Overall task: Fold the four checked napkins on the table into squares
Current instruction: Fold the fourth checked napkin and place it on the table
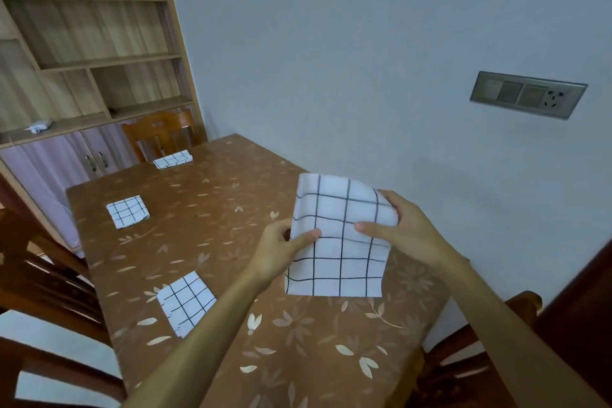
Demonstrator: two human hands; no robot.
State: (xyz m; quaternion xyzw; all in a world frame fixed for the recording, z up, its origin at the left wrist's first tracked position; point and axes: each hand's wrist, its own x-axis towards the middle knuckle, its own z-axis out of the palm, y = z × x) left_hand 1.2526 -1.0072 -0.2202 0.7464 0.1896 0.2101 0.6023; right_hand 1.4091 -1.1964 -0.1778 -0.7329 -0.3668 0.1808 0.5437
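As left hand [278, 252], right hand [407, 228] pinch napkin [341, 270] edges (aloft) — table [205, 225] below.

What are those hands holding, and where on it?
A checked napkin: the left hand pinches its left edge, the right hand grips its upper right edge.

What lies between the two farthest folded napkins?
Head view: only bare brown floral tablecloth between the white checked napkin near the wooden chair and the one by the table's left edge.

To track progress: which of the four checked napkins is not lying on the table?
The napkin held up by the left hand and right hand; the other three lie folded on the table.
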